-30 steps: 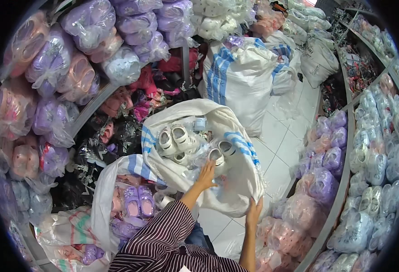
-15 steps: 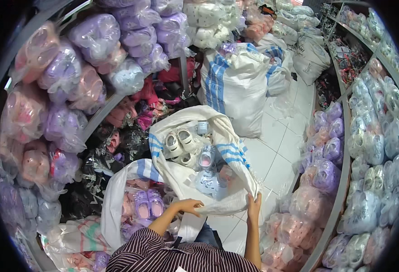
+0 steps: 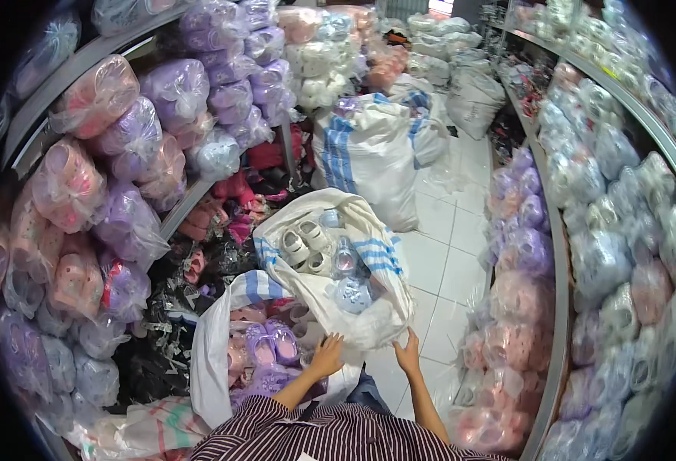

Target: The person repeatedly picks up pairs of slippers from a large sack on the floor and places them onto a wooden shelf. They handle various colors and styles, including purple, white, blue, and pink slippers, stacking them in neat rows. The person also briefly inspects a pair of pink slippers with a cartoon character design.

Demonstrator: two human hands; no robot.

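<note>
Our left hand (image 3: 327, 355) and right hand (image 3: 408, 355) grip the open woven sack (image 3: 368, 323) rim, fingers closed on cloth. We judge the sack of clogs (image 3: 307, 244) is being repositioned; next needs a firm, even pull.

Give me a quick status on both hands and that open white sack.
Left hand on near rim of open white sack, grip unclear. Right hand pinching the same rim. Sack holds bagged white shoes. Second sack of purple clogs crowds the left side.
</note>
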